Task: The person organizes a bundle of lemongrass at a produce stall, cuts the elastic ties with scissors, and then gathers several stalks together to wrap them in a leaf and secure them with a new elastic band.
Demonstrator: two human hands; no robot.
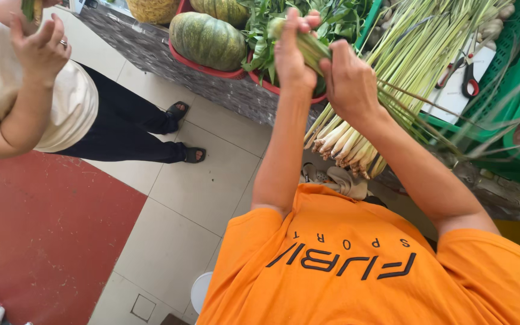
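Observation:
My left hand (292, 55) and my right hand (349, 84) are both closed on a short green bundle of stalks (309, 46), held up over the edge of a stall counter (224, 90). Just under my right hand lies a large sheaf of lemongrass (356, 135), its pale root ends pointing toward me and its green tops fanning away to the upper right. My orange shirt (362, 271) fills the bottom of the view.
Green pumpkins (207, 41) and leafy greens (260, 36) sit in red baskets. Red-handled scissors (467, 78) lie on a white board in a green crate (513, 90). Another person (43, 90) in a cream top and black trousers stands left, one hand raised. The floor is red and beige tile.

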